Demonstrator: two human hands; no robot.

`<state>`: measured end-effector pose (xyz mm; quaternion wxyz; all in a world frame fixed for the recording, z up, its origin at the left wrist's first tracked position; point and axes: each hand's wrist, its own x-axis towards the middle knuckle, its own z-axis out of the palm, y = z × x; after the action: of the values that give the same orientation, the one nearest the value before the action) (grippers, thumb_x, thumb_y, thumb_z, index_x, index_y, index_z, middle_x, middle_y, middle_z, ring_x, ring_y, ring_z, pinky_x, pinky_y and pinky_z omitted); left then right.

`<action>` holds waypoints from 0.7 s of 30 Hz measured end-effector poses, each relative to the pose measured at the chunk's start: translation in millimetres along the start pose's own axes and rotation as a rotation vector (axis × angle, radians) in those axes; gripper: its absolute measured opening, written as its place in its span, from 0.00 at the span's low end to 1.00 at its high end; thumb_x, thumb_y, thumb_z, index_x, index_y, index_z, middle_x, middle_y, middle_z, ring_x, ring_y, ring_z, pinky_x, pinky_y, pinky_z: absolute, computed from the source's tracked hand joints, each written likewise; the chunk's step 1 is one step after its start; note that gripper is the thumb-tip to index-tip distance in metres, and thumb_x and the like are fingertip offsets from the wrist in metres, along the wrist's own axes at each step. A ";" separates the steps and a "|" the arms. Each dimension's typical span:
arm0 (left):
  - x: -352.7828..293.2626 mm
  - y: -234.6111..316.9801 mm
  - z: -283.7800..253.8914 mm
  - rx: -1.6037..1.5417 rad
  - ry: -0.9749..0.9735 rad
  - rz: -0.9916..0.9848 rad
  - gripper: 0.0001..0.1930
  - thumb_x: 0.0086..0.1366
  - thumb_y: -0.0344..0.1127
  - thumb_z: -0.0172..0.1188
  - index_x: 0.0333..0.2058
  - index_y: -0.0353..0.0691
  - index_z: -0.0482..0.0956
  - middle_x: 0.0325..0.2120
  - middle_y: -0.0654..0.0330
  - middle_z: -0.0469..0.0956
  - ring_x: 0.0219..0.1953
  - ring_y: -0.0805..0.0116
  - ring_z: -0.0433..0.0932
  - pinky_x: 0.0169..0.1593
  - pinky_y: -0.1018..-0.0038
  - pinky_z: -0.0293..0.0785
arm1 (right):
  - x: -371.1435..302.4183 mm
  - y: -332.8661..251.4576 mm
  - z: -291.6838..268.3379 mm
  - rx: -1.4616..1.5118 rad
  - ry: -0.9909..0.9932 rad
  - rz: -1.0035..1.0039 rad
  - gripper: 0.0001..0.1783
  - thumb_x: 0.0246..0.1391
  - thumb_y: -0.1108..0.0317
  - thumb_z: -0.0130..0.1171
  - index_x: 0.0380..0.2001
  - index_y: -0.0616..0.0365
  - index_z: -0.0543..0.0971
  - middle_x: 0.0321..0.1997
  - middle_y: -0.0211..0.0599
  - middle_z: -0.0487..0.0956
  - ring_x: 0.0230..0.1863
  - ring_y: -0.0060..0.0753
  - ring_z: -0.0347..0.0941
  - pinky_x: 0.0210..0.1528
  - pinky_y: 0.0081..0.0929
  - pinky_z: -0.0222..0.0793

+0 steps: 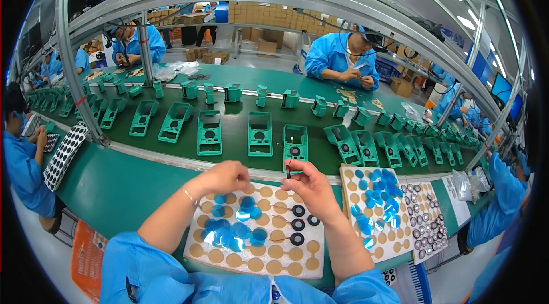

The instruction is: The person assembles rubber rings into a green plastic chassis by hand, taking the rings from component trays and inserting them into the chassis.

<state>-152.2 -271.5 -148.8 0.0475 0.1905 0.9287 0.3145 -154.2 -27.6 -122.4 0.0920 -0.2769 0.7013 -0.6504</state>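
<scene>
Left hand point(224, 177): rests fingers-down on the far edge of the near sheet, fingers curled together; whether they pinch anything cannot be told.
Near sheet point(229, 258): a white sheet of tan round pads lying flat on the green bench point(126, 190) in front of the person, long axis running left to right.
Blue discs point(234, 230): a loose cluster of shiny blue discs on the left half of the near sheet, overlapping too much to count, just near of the left hand.
Black rings point(297, 225): four on the right half of the near sheet, three in a near-far column and one just right of it, close by the right wrist.
Right hand point(309, 185): thumb and forefinger closed on the tweezers, the other fingers folded.
Tweezers point(288, 168): thin and dark, long axis running near to far, tip pointing away toward the case.
Case point(295, 144): a green shell on the belt point(240, 132), just beyond the tweezers, one black ring seated in it; long axis near to far.
Right sheet point(372, 212): a second tan-pad sheet with more blue discs, right of the right hand.
Far-right sheet point(426, 221): rows of small dark rings, too many and too small to count.
</scene>
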 end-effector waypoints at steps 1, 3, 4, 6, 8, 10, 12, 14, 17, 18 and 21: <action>13.0 -10.4 -2.5 -0.077 0.042 0.001 0.11 0.52 0.39 0.60 0.30 0.38 0.78 0.28 0.56 0.76 0.33 0.61 0.74 0.38 0.70 0.70 | 1.0 0.7 1.8 -0.052 0.054 -0.034 0.20 0.49 0.74 0.57 0.48 0.60 0.68 0.40 0.34 0.72 0.36 0.21 0.72 0.39 0.19 0.68; 45.9 -37.6 -4.0 -0.152 0.168 -0.090 0.13 0.54 0.38 0.58 0.34 0.34 0.77 0.27 0.56 0.78 0.29 0.68 0.74 0.35 0.72 0.71 | 2.1 -4.8 9.0 -0.053 0.121 -0.044 0.19 0.48 0.74 0.57 0.46 0.61 0.69 0.39 0.33 0.72 0.34 0.21 0.71 0.37 0.19 0.68; 64.3 -44.4 -4.5 -0.137 0.217 -0.193 0.15 0.54 0.40 0.58 0.33 0.32 0.76 0.26 0.57 0.76 0.27 0.69 0.73 0.32 0.71 0.71 | 2.5 -7.1 10.0 -0.057 0.202 -0.051 0.18 0.47 0.74 0.58 0.44 0.61 0.70 0.39 0.33 0.72 0.32 0.20 0.70 0.36 0.19 0.68; 103.0 -63.8 4.1 -0.287 0.254 -0.333 0.15 0.53 0.39 0.59 0.33 0.31 0.76 0.25 0.58 0.75 0.26 0.69 0.73 0.30 0.71 0.71 | 2.8 0.5 5.5 -0.114 0.223 -0.088 0.18 0.47 0.74 0.59 0.43 0.61 0.71 0.37 0.32 0.72 0.31 0.19 0.70 0.35 0.18 0.68; 136.4 -97.4 15.7 -0.434 0.297 -0.482 0.15 0.53 0.39 0.59 0.32 0.31 0.76 0.24 0.59 0.74 0.24 0.69 0.72 0.27 0.71 0.71 | 3.6 2.1 8.9 -0.260 0.263 -0.159 0.16 0.45 0.74 0.60 0.41 0.60 0.72 0.34 0.32 0.74 0.28 0.20 0.68 0.34 0.19 0.67; 159.3 -134.5 31.5 -0.612 0.465 -0.552 0.13 0.51 0.34 0.62 0.27 0.28 0.75 0.23 0.54 0.74 0.25 0.63 0.74 0.23 0.70 0.70 | 6.4 6.0 14.3 -0.308 0.264 -0.226 0.16 0.45 0.74 0.60 0.40 0.59 0.73 0.34 0.32 0.74 0.28 0.21 0.68 0.33 0.19 0.67; 173.1 -138.9 38.0 -0.565 0.437 -0.577 0.12 0.50 0.32 0.63 0.27 0.28 0.74 0.23 0.53 0.74 0.23 0.64 0.74 0.22 0.70 0.69 | 4.8 9.1 14.3 -0.382 0.300 -0.290 0.15 0.44 0.74 0.60 0.40 0.57 0.75 0.35 0.34 0.74 0.30 0.28 0.66 0.34 0.22 0.66; 174.7 -147.3 33.2 -0.512 0.411 -0.626 0.07 0.51 0.29 0.61 0.25 0.30 0.74 0.22 0.55 0.74 0.20 0.67 0.73 0.18 0.73 0.68 | 10.2 10.9 15.1 -0.454 0.296 -0.356 0.16 0.45 0.74 0.60 0.40 0.57 0.75 0.36 0.35 0.74 0.32 0.30 0.66 0.35 0.23 0.65; 163.3 -126.4 25.0 -0.948 0.336 -0.603 0.06 0.52 0.27 0.60 0.22 0.32 0.72 0.19 0.59 0.72 0.19 0.69 0.72 0.18 0.75 0.68 | 10.2 20.0 8.4 -0.567 0.340 -0.408 0.16 0.45 0.74 0.59 0.41 0.56 0.75 0.37 0.35 0.74 0.35 0.33 0.65 0.37 0.25 0.65; 151.7 -113.6 16.8 -0.974 0.262 -0.579 0.06 0.53 0.27 0.57 0.20 0.34 0.71 0.17 0.62 0.69 0.18 0.72 0.70 0.19 0.76 0.67 | 9.1 20.0 6.5 -0.600 0.366 -0.422 0.16 0.45 0.74 0.59 0.41 0.55 0.75 0.37 0.35 0.74 0.37 0.34 0.65 0.38 0.25 0.64; 94.3 -72.3 -0.9 -1.001 0.143 -0.371 0.04 0.55 0.29 0.57 0.25 0.37 0.72 0.19 0.65 0.69 0.21 0.75 0.69 0.25 0.78 0.67 | 8.0 17.1 8.0 -0.511 0.410 -0.394 0.15 0.45 0.74 0.59 0.40 0.55 0.76 0.38 0.36 0.74 0.38 0.36 0.65 0.39 0.26 0.64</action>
<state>-262.8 -288.6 -188.6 0.1238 -0.0447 0.6844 0.7171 -161.5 -38.5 -138.1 -0.2489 -0.2845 0.7780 -0.5019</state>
